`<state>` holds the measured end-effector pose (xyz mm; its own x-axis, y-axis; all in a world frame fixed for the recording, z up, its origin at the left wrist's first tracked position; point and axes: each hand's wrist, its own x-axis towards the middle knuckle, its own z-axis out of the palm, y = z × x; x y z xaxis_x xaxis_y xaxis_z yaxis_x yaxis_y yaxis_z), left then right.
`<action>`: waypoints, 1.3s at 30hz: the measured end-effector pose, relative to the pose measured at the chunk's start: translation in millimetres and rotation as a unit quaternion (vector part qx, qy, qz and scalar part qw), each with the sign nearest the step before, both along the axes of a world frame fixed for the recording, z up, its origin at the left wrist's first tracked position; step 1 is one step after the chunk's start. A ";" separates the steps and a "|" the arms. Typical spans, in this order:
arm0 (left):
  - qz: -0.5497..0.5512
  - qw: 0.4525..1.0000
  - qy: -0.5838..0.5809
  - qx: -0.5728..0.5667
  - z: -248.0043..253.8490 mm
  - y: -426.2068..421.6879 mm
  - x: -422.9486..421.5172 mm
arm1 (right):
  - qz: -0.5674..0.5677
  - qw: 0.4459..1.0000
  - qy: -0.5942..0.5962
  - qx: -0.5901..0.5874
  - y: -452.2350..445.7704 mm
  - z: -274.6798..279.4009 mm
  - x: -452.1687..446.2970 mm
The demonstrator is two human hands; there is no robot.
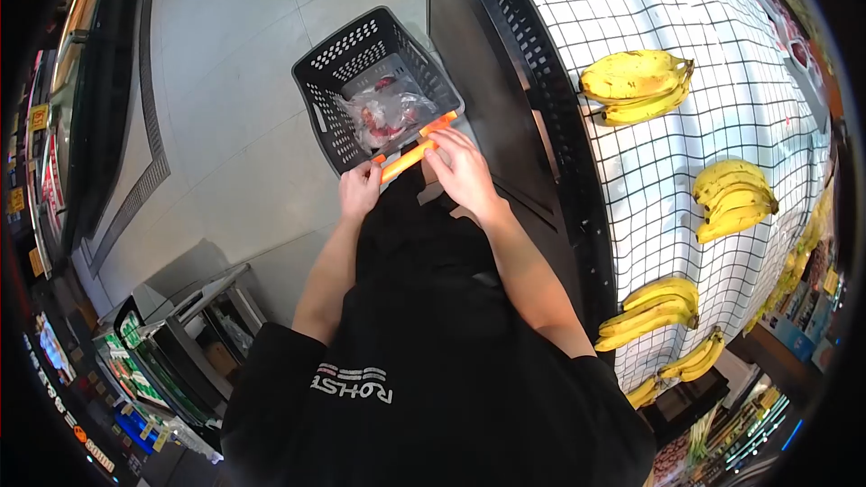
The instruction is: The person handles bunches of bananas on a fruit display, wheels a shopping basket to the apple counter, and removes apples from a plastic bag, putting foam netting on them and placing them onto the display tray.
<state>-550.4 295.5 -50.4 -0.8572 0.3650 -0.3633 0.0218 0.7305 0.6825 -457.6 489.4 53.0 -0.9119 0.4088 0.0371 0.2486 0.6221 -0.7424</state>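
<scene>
A black shopping basket (317, 68) with perforated sides is in front of me, low over the grey floor. Along its near side runs an orange handle (403, 165). My left hand (360, 190) is closed around the handle's left end. Toward its other end, my right hand (462, 169) grips it with the thumb below and the fingers over the top. Inside the basket lies a clear plastic bag (383, 117) with reddish contents that I cannot make out.
To the right, a display stand with a white surface under black netting (649, 180) carries several bunches of bananas (636, 81). Its dark side panel (478, 63) stands close beside the basket. Shelving (171, 352) is at the lower left, and tiled floor (225, 81) extends left.
</scene>
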 end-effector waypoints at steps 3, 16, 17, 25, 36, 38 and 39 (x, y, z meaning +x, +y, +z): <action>-0.014 0.999 -0.020 0.023 -2.0 -2.9 -4.9 | 0.040 0.998 -0.046 0.023 -5.3 -30.3 -19.2; -0.081 0.990 -0.003 0.118 -16.3 -10.0 -64.7 | -0.094 0.982 -0.066 0.148 -16.2 -84.2 -108.0; -0.088 0.990 -0.005 0.106 -18.1 -8.0 -72.0 | -0.093 0.982 -0.083 0.144 -14.6 -82.7 -115.9; -0.111 0.986 0.020 0.121 -20.5 -2.9 -141.4 | -0.101 0.974 -0.145 0.140 -9.3 -89.4 -181.3; -0.114 0.987 0.029 0.106 -37.7 2.8 -253.3 | -0.108 0.955 -0.200 0.191 -10.8 -105.4 -274.0; -0.122 0.987 0.025 0.100 -41.5 4.1 -277.4 | -0.104 0.955 -0.207 0.187 -9.6 -107.6 -292.7; -0.127 0.987 0.021 0.096 -42.8 5.8 -289.7 | -0.097 0.954 -0.215 0.185 -8.1 -108.1 -302.6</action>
